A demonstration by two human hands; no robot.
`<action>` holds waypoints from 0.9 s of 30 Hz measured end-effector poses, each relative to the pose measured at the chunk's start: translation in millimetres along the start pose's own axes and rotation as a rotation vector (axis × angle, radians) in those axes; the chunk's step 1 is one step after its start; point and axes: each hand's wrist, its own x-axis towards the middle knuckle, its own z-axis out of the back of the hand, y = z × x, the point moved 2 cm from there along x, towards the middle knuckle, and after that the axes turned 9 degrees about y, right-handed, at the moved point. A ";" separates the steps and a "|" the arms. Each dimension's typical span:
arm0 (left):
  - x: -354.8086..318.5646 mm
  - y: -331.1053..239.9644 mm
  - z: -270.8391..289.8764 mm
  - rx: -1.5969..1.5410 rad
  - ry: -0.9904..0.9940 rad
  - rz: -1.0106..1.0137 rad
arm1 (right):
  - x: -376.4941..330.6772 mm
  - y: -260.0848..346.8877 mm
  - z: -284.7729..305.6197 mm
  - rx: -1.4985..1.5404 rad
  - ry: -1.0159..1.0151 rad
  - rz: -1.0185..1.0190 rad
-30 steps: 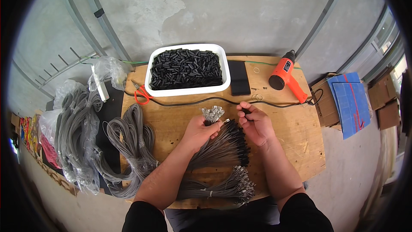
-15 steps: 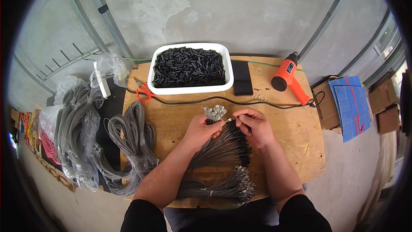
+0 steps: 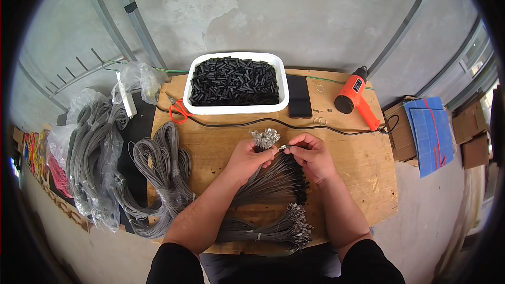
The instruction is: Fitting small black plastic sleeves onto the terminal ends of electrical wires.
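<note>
My left hand (image 3: pixel 246 159) is closed round a bundle of thin grey cables, whose silvery metal ends (image 3: pixel 265 137) stick up above the fist. Between its thumb and finger one cable's metal end (image 3: pixel 282 147) points right. My right hand (image 3: pixel 311 156) pinches a small black sleeve at that end, mostly hidden by the fingertips. Below the hands, cables with black-sleeved ends (image 3: pixel 300 179) fan out on the wooden table (image 3: pixel 363 194). Nearer to me lies a tied bundle of grey cables with bare metal ends (image 3: pixel 295 227).
A white tub (image 3: pixel 285 92) full of short black sleeves stands at the back, with a black phone (image 3: pixel 299 97) beside it. Orange-handled scissors (image 3: pixel 179 110) lie left, an orange heat gun (image 3: pixel 357 99) right. A black cord (image 3: pixel 236 125) crosses the table. Coiled grey cables (image 3: pixel 163 163) fill the left.
My right hand has moved slightly left, and its fingertips have closed in on the metal end held out by my left hand. The left hand keeps its grip on the bundle.
</note>
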 end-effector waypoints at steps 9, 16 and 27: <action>-0.8 -4.7 -3.6 0.041 0.031 0.005 | -0.9 -1.1 0.2 -0.061 -0.086 0.054; -1.8 -4.1 -2.8 0.033 0.041 0.008 | -0.8 1.5 -3.1 -0.057 -0.061 0.081; -1.7 -3.3 -3.1 0.022 0.049 0.017 | -0.3 -2.8 -0.8 -0.063 -0.026 0.080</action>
